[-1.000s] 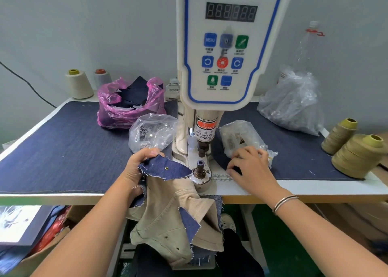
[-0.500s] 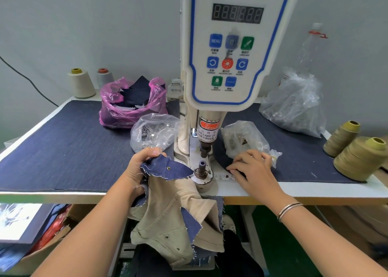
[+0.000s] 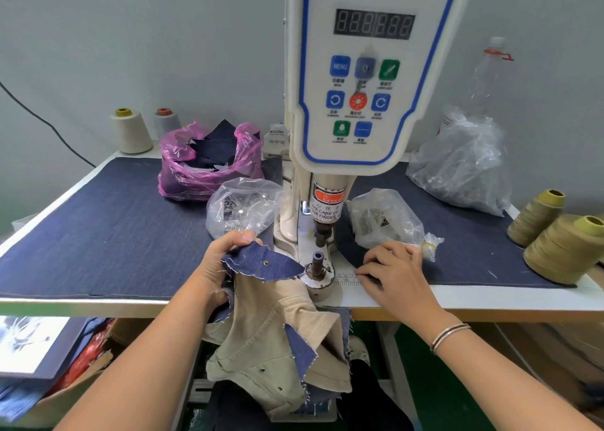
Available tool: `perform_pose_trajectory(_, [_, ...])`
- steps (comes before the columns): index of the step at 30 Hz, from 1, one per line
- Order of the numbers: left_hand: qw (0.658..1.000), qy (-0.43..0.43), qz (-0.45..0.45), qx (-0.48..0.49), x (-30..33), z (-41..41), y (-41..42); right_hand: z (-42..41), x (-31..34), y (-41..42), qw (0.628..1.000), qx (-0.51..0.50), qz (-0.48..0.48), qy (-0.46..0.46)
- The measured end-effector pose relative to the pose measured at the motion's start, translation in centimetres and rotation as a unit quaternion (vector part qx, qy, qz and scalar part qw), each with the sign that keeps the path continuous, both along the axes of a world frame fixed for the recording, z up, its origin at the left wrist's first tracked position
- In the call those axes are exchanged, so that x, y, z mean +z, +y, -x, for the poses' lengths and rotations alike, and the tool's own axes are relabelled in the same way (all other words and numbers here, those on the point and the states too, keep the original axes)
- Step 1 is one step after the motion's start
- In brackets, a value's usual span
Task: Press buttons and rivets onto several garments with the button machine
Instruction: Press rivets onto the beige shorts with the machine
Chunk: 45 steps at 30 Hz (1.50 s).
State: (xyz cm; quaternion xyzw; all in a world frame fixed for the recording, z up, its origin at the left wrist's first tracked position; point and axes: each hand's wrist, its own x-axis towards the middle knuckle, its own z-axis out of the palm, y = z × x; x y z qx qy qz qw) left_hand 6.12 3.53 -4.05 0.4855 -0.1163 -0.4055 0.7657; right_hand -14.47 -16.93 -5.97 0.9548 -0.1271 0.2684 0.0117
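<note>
The white servo button machine (image 3: 366, 80) stands at the table's middle, its press head (image 3: 322, 234) raised over the lower die (image 3: 317, 265). My left hand (image 3: 219, 263) grips a blue denim scrap (image 3: 264, 265) bearing one small rivet, just left of the die. Below it a beige garment (image 3: 277, 342) with denim patches hangs off the table edge. My right hand (image 3: 392, 273) rests with curled fingers on the table edge right of the die, beside a clear bag of fasteners (image 3: 382, 221); whether it pinches anything is hidden.
A second clear bag of metal parts (image 3: 242, 205) lies left of the machine, a pink bag of denim pieces (image 3: 202, 162) behind it. A large clear bag (image 3: 464, 165) sits back right. Thread cones (image 3: 562, 247) stand at the right, two more (image 3: 130, 131) at the back left.
My right hand has slid slightly forward and right along the table edge beside the fastener bag. The left hand and denim scrap stay in place.
</note>
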Motion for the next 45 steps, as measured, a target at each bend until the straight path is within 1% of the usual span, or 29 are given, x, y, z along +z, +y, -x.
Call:
perform_pose_trajectory(3, [1.000, -0.007, -0.015, 0.002, 0.0, 0.0, 0.0, 0.0, 0.2, 0.3, 1.000, -0.017, -0.016, 0.017])
perform_pose_trajectory(5, [1.000, -0.015, -0.017, -0.004, 0.0, 0.0, 0.1, -0.2, 0.7, 0.9, 0.998, -0.031, -0.049, 0.017])
perform_pose_trajectory(7, [1.000, -0.007, 0.002, -0.013, 0.1, 0.1, 0.0, -0.9, 1.8, 2.0, 0.990, -0.053, -0.126, -0.013])
perform_pose_trajectory(10, [1.000, 0.007, 0.013, -0.006, 0.1, 0.0, 0.0, -2.5, 3.8, 4.1, 0.956, -0.074, -0.278, -0.061])
perform_pose_trajectory(11, [1.000, 0.006, 0.014, -0.007, 0.1, 0.0, 0.0, -3.0, 4.4, 4.8, 0.936, -0.065, -0.339, -0.064])
perform_pose_trajectory(12, [1.000, 0.001, 0.013, -0.009, 0.2, 0.1, 0.1, -3.4, 4.9, 5.4, 0.908, -0.051, -0.411, -0.069])
perform_pose_trajectory(13, [1.000, -0.005, 0.010, -0.010, 0.2, 0.1, 0.1, -3.6, 5.3, 6.0, 0.868, -0.040, -0.490, -0.075])
perform_pose_trajectory(15, [1.000, -0.013, -0.003, -0.010, 0.2, 0.2, 0.2, -3.9, 5.6, 6.8, 0.773, -0.040, -0.629, -0.075])
perform_pose_trajectory(16, [1.000, -0.013, -0.009, -0.009, 0.2, 0.2, 0.3, -3.9, 5.5, 7.1, 0.734, -0.056, -0.674, -0.067])
perform_pose_trajectory(18, [1.000, -0.008, -0.009, -0.010, 0.1, 0.2, 0.3, -3.9, 5.2, 7.4, 0.678, -0.087, -0.727, -0.060])
perform_pose_trajectory(20, [1.000, -0.003, -0.008, -0.010, 0.1, 0.2, 0.2, -3.9, 5.3, 7.6, 0.645, -0.093, -0.756, -0.061])
perform_pose_trajectory(26, [1.000, -0.007, -0.010, -0.004, 0.0, 0.2, 0.1, -4.1, 6.5, 7.7, 0.571, -0.075, -0.816, -0.051])
perform_pose_trajectory(29, [1.000, -0.015, -0.017, -0.001, 0.0, 0.0, 0.1, -3.9, 6.7, 8.0, 0.555, -0.101, -0.824, -0.047])
perform_pose_trajectory(33, [0.999, -0.020, -0.027, 0.008, -0.2, 0.0, 0.2, -3.5, 7.4, 8.5, 0.506, -0.090, -0.856, -0.055])
perform_pose_trajectory(36, [0.999, -0.020, -0.035, 0.011, -0.1, 0.0, 0.1, -3.3, 8.1, 8.4, 0.492, -0.092, -0.865, -0.039])
perform_pose_trajectory(40, [0.999, -0.026, -0.026, -0.002, -0.1, -0.2, 0.0, -3.0, 9.1, 9.1, 0.454, -0.088, -0.885, -0.047])
perform_pose_trajectory(42, [1.000, -0.021, -0.019, -0.008, -0.1, -0.1, 0.1, -3.1, 9.5, 9.5, 0.453, -0.087, -0.886, -0.046])
perform_pose_trajectory(44, [1.000, -0.016, -0.017, -0.008, -0.1, -0.2, 0.1, -2.8, 9.4, 9.9, 0.465, -0.090, -0.878, -0.065])
perform_pose_trajectory(45, [1.000, -0.015, -0.017, -0.007, -0.2, -0.2, 0.1, -2.5, 9.1, 10.3, 0.478, -0.084, -0.870, -0.090])
